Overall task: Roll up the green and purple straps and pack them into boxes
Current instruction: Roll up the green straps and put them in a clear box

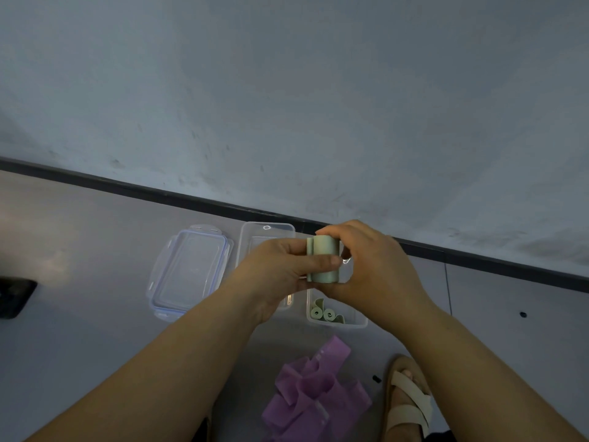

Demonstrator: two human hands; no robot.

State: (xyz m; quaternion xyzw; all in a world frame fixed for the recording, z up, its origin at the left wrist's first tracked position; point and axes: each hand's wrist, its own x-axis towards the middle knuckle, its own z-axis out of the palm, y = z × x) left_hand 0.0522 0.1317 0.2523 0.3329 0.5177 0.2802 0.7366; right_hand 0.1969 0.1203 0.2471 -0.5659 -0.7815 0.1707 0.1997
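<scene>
Above the clear box [358, 322] of green rolls [322, 314], we grip a rolled green strap [323, 264] between left hand [280, 272] and right hand [373, 269], fingers curled round it.

Held strap roll [323, 264] pale green; loose straps [314, 393] purple (translucent); lid [188, 272] clear, blue-rimmed; sandal [411, 406] cream.

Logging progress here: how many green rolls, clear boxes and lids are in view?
Green rolls: 3 (held green roll; two boxed)
Clear boxes: 2
Lids: 1
Total: 6
</scene>
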